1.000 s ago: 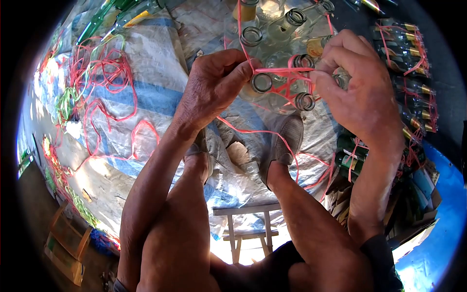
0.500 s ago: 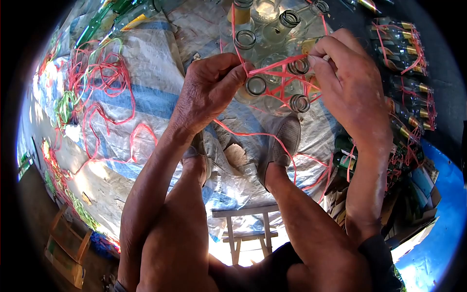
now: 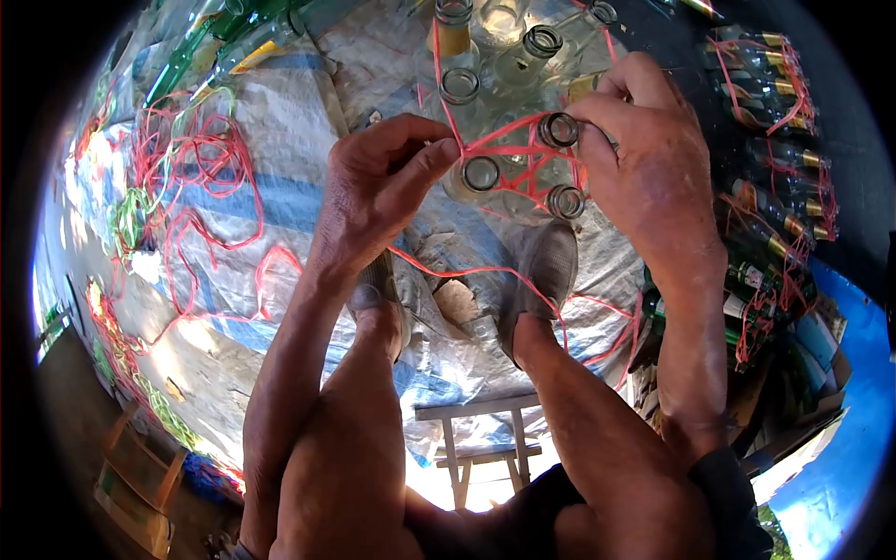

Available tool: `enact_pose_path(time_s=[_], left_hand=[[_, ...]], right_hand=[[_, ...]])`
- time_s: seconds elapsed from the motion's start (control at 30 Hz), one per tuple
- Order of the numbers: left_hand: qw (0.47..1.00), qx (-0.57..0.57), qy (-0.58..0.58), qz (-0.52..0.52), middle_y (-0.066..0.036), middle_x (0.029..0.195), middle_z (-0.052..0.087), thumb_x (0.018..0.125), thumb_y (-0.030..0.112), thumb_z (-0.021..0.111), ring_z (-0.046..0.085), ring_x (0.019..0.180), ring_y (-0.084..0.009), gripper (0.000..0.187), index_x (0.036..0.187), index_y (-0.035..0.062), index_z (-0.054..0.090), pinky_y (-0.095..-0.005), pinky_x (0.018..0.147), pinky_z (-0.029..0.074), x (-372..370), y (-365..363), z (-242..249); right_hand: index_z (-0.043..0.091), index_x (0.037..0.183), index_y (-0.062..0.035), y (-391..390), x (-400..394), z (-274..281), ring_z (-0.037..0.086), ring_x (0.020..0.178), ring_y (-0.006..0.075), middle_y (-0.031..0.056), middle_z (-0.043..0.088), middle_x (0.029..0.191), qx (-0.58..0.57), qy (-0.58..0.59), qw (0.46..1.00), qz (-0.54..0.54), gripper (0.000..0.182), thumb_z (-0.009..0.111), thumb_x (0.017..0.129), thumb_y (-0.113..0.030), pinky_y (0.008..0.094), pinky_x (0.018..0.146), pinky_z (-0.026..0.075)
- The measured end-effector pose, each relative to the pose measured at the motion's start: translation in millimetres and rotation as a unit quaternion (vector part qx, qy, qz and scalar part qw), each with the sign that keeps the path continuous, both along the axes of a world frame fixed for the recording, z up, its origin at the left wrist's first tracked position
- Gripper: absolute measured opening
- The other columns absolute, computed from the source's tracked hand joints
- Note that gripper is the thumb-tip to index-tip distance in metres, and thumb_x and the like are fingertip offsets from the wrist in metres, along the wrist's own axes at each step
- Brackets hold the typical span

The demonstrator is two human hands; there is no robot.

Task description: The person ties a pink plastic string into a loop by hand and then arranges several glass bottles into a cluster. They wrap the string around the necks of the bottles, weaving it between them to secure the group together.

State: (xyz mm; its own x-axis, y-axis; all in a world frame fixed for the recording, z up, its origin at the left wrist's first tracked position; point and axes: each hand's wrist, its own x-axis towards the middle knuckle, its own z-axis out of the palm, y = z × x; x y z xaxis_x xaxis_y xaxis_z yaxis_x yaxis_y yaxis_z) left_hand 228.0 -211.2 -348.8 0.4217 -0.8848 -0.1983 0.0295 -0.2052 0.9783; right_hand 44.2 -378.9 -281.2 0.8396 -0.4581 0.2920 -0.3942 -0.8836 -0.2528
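Several clear glass bottles [image 3: 481, 175] stand together at the top centre, their open mouths facing up. Pink plastic twine [image 3: 509, 149] runs around and between their necks. My left hand [image 3: 397, 177] is at the left side of the group, thumb and forefinger pinched on the twine. At the right side, my right hand [image 3: 644, 140] has its fingers curled beside a bottle mouth [image 3: 559, 130]; its fingertips are partly hidden, and what they hold cannot be made out. A loose strand of twine trails from below my left hand across my shoes [image 3: 546, 271].
Tangled pink twine [image 3: 201, 154] lies on the white and blue sheet [image 3: 299, 191] at left. Green bottles [image 3: 191, 56] lie at upper left. Tied bottle bundles [image 3: 765, 84] line the right side. A wooden stool [image 3: 481, 408] is between my legs, a chair [image 3: 140, 471] at lower left.
Both hands have moved slightly left and down. The twine between them now lies closer around the bottle mouth near my right hand.
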Motion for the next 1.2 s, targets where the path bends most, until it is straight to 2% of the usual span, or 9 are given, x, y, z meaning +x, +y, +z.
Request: enact_pose_path(time_s=[0.2, 0.3, 0.4, 0.5, 0.73, 0.83, 1.03, 1.13, 1.2], left_hand=[[0.995, 0.001, -0.091, 0.032, 0.007, 0.065, 0.043, 0.097, 0.009, 0.074, 0.037, 0.062, -0.0024, 0.036, 0.131, 0.0018, 0.065, -0.0236, 0.056, 0.030, 8.5, -0.3, 10.2], [0.990, 0.007, -0.135, 0.038, 0.005, 0.060, 0.038, 0.093, 0.008, 0.075, 0.034, 0.058, -0.0047, 0.040, 0.133, 0.0063, 0.067, -0.0255, 0.054, 0.031, 7.1, -1.7, 10.7], [0.985, 0.014, -0.167, 0.032, 0.004, 0.060, 0.039, 0.093, 0.008, 0.075, 0.035, 0.059, -0.0051, 0.040, 0.132, 0.0058, 0.068, -0.0256, 0.054, 0.031, 9.2, -3.6, 8.1], [0.983, 0.016, -0.179, 0.026, 0.003, 0.061, 0.039, 0.094, 0.009, 0.075, 0.035, 0.059, -0.0055, 0.040, 0.133, 0.0081, 0.068, -0.0257, 0.055, 0.033, 10.3, -4.9, 17.6], [0.952, 0.002, -0.303, -0.045, -0.008, 0.060, 0.049, 0.095, 0.010, 0.073, 0.046, 0.053, -0.0149, 0.042, 0.136, 0.0132, 0.067, -0.0311, 0.055, 0.042, 18.9, -8.5, 38.7], [0.930, 0.017, -0.351, -0.105, -0.014, 0.061, 0.055, 0.096, 0.014, 0.071, 0.056, 0.053, -0.0242, 0.043, 0.138, 0.0130, 0.065, -0.0367, 0.055, 0.046, 27.8, -15.0, 49.0], [0.898, 0.037, -0.391, -0.196, -0.019, 0.064, 0.061, 0.096, 0.019, 0.070, 0.065, 0.058, -0.0345, 0.043, 0.137, 0.0113, 0.065, -0.0457, 0.059, 0.049, 42.8, -28.3, 59.7], [0.894, 0.020, -0.391, -0.218, -0.013, 0.064, 0.055, 0.096, 0.015, 0.068, 0.052, 0.055, -0.0163, 0.046, 0.141, 0.0082, 0.062, -0.0354, 0.056, 0.044, 48.4, -33.3, 58.9], [0.886, 0.062, -0.395, -0.234, -0.019, 0.072, 0.064, 0.094, 0.020, 0.070, 0.064, 0.066, -0.0310, 0.043, 0.136, 0.0092, 0.066, -0.0426, 0.063, 0.050, 49.4, -37.6, 66.2]], right_hand=[[0.076, 0.095, -0.0052, 14.2, -17.3, 2.7, 0.063, 0.087, 0.0288, 0.0068, 0.060, 0.089, 0.037, -0.080, 0.995, -0.048, 0.015, 0.076, 0.080, -0.002, 0.0425, 0.078, 0.050], [0.073, 0.097, -0.0034, 39.5, -31.9, 12.6, 0.064, 0.068, 0.0236, 0.0094, 0.065, 0.088, 0.174, -0.087, 0.978, -0.081, 0.011, 0.078, 0.088, -0.005, 0.0363, 0.060, 0.051], [0.071, 0.120, -0.0024, 65.0, -44.2, 0.8, 0.065, 0.067, 0.0138, 0.0105, 0.070, 0.088, 0.254, -0.076, 0.962, -0.068, 0.033, 0.081, 0.089, -0.008, 0.0287, 0.057, 0.053], [0.068, 0.118, -0.0048, 72.0, -45.1, -16.5, 0.069, 0.072, 0.0325, 0.0148, 0.070, 0.092, 0.248, -0.113, 0.958, -0.086, 0.035, 0.082, 0.086, -0.009, 0.0399, 0.063, 0.056], [0.066, 0.116, -0.0083, 68.9, -46.7, -14.3, 0.068, 0.068, 0.0327, 0.0116, 0.069, 0.089, 0.226, -0.104, 0.966, -0.074, 0.034, 0.080, 0.085, -0.010, 0.0403, 0.058, 0.054], [0.068, 0.117, -0.0062, 70.7, -45.1, -13.8, 0.066, 0.059, 0.0217, 0.0104, 0.068, 0.081, 0.211, -0.103, 0.969, -0.080, 0.037, 0.083, 0.084, -0.009, 0.0343, 0.055, 0.053], [0.065, 0.115, -0.0092, 68.6, -46.2, -6.6, 0.069, 0.064, 0.0331, 0.0121, 0.070, 0.076, 0.163, -0.054, 0.983, -0.073, 0.034, 0.081, 0.087, -0.020, 0.0421, 0.056, 0.054], [0.063, 0.115, -0.0083, 65.7, -44.8, -10.2, 0.070, 0.065, 0.0348, 0.0131, 0.069, 0.073, 0.159, -0.019, 0.985, -0.062, 0.035, 0.079, 0.089, -0.025, 0.0451, 0.055, 0.053], [0.063, 0.116, -0.0074, 64.5, -45.2, -15.1, 0.070, 0.066, 0.0357, 0.0139, 0.069, 0.072, 0.156, -0.010, 0.986, -0.056, 0.036, 0.077, 0.090, -0.027, 0.0464, 0.055, 0.053]])
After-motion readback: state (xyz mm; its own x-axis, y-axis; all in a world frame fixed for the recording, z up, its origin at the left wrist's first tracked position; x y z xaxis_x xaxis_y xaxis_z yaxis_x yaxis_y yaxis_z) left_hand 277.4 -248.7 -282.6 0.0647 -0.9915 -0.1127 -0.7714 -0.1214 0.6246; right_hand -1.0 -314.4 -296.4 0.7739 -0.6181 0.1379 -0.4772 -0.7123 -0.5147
